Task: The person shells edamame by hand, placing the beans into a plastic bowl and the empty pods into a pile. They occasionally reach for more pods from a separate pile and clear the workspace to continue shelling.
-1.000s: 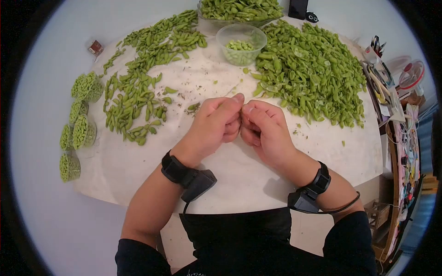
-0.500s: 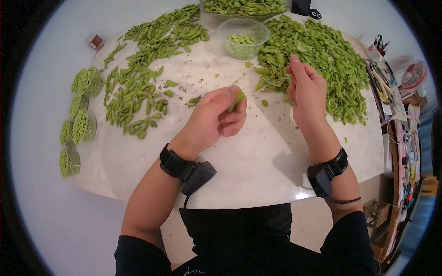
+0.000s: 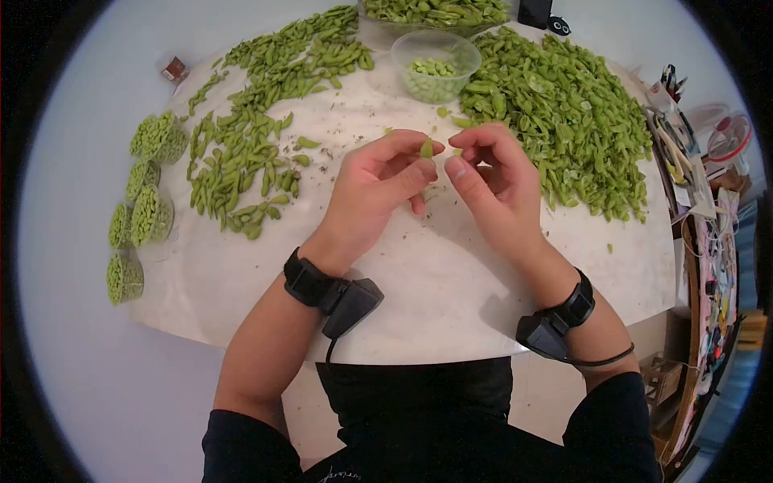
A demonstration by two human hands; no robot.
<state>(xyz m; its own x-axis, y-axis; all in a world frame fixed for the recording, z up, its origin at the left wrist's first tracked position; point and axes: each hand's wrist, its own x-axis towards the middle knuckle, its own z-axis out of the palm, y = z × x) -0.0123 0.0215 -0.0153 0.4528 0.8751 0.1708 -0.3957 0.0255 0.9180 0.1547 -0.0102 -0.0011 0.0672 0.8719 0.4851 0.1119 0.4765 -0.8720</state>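
A small, plump, green bean pod (image 3: 427, 150) is pinched near-upright between the thumb and fingertips of the left hand (image 3: 378, 181), above the middle of the white-covered table surface (image 3: 419, 298). Half a second earlier, a pod is seen lying lower in that hand's fingers, while the right hand (image 3: 499, 181) is held apart, near the heap of pale-green opened pods (image 3: 555, 121) towards the surface's far right corner. The right hand is now brought back just beside the left, its thumb and forefinger curled towards the pod; whether anything is gripped there cannot be told. By this change, it is judged, the pod is placed within reach of both hands. Darker whole green pods (image 3: 241, 169) are spread towards the far left corner. Near the far edge, loose green beans (image 3: 427, 70) are contained in a round, clear plastic bowl (image 3: 467, 63).
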